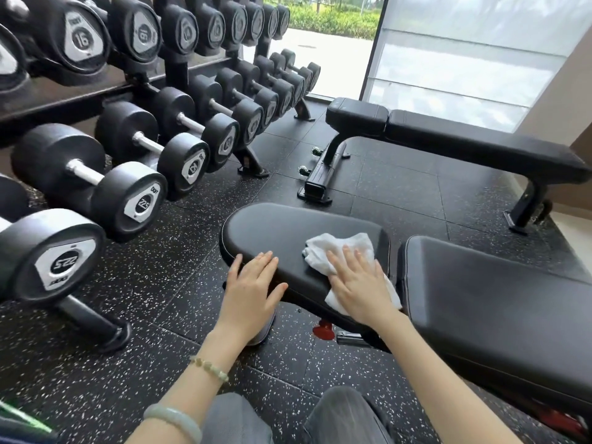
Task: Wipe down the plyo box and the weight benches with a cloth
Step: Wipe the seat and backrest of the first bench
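Knees in grey trousers (346, 415) at 6 o'clock. Near bench (496, 309) runs from 12 o'clock off toward 4 o'clock; its black seat pad (282, 225), dead ahead, is the worktop. White cloth (342, 246) lies crumpled on the seat pad, toward the pad's 3 o'clock end, close to the gap before the back pad. Right hand (358, 285) lies palm down on the cloth: grip not closed, fingers straight and a little spread, pressing the cloth to the pad; cloth shows past the fingertips at 12 o'clock and beside the wrist at 5 o'clock. Left hand (251, 283) sits at 9 o'clock of the right, near it, clear of the cloth; grip apart too, fingers straight, resting on the pad's near edge, thumb out toward 3 o'clock. Left forearm carries a bead bracelet (209, 368) and a pale green bangle (173, 421). Far bench (480, 139) at 1 o'clock, laid flat, well apart from the near one, in front of a frosted glass panel (448, 59). Dumbbell rack (179, 68) fills 9 to 11 o'clock, black dumbbells (128, 193) in rows on two tiers; nearest lower labels read 22.5, an upper one 16. Red knob (325, 330) under the seat pad. Floor (160, 267) of black rubber tiles, white-speckled
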